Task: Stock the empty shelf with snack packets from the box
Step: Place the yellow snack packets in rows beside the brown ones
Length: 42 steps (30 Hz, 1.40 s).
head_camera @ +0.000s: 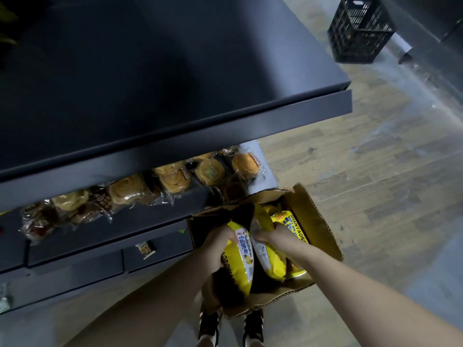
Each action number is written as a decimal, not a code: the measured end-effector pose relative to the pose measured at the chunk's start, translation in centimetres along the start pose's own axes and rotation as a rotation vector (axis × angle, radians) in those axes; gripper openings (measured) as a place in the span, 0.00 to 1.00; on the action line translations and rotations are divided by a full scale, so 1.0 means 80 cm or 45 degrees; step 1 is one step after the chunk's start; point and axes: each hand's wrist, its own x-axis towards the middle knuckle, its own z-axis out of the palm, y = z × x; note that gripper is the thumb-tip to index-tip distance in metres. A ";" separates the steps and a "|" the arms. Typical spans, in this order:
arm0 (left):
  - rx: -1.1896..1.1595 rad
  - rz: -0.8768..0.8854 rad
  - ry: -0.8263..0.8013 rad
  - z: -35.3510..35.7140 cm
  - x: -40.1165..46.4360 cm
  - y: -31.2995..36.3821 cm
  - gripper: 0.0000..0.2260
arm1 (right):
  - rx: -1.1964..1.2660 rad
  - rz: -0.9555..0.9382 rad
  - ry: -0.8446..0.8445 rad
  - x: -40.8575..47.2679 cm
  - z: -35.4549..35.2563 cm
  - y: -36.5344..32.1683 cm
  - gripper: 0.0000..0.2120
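Yellow packets (pixel 240 259) fill the cardboard box (pixel 318 221) on the floor. The left hand (pixel 215 242) grips one, fingers curled round its top; the right hand (pixel 273 237) pinches another. Pulled out fast, a thin bag may tear or catch on a flap. The dark shelf (pixel 175 101) above juts out near the box; pastries (pixel 125 191) sit below it, a crate (pixel 360 31) stands well apart.

Black slatted plastic crate (pixel 360 31): top cut by upper picture edge. Clear-wrapped golden pastries (pixel 130 191): rear parts hidden under dark metal upper shelf (pixel 175 131). Yellow snack packets (pixel 241 256): print blurred, lower ends hidden inside brown cardboard box (pixel 318 221).
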 end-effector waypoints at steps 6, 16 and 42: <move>-0.264 0.076 -0.168 -0.009 -0.009 -0.014 0.25 | 0.014 -0.257 0.027 -0.024 0.010 -0.026 0.16; -0.235 0.591 -0.003 -0.004 -0.045 -0.025 0.20 | 0.094 -0.204 -0.240 -0.062 0.014 -0.033 0.25; -0.299 1.209 -0.078 0.000 -0.262 0.004 0.07 | 0.061 -0.967 0.211 -0.193 -0.033 -0.146 0.13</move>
